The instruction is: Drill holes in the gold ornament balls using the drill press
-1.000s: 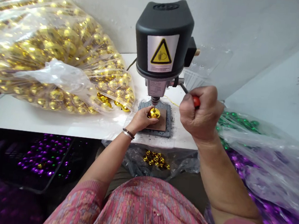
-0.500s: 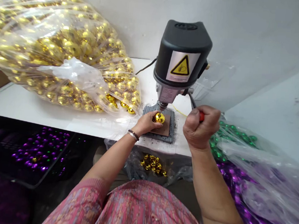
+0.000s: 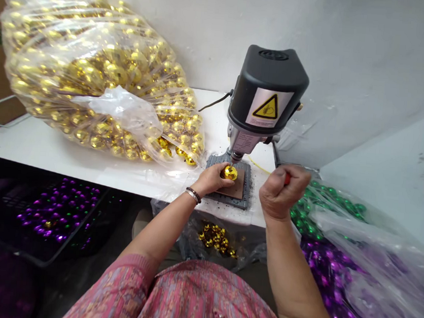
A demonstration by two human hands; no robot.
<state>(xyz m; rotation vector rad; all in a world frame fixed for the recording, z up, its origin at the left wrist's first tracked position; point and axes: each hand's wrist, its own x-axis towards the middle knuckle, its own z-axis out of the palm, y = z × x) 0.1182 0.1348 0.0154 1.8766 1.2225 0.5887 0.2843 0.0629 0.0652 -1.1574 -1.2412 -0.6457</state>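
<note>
Between the thumb and fingers of my left hand [image 3: 212, 178] is a shiny gold faceted ball [image 3: 230, 172], held under the chuck of a small bench drill press [image 3: 270, 92]. The thin bit meets the top of the ball; how deep it reaches I cannot tell. Beneath the ball lies a brown board [image 3: 234, 189] on the grey drill base [image 3: 244, 201], with dark shavings scattered around. My right hand [image 3: 283, 191] is closed in a fist around the red-knobbed feed lever [image 3: 287, 179] at the drill's right side.
A big clear bag of gold balls [image 3: 104, 70] fills the table's left. More gold balls [image 3: 217, 237] lie in a plastic-lined spot below the front edge. Bags of green balls [image 3: 330, 204] and purple balls [image 3: 324, 273] stand right. A dark crate [image 3: 59, 210] holds purple balls lower left.
The view has shifted, so the drill and table appear lower and further right. My right hand's lever has swung slightly lower relative to the drill head. My left hand still holds the ball.
</note>
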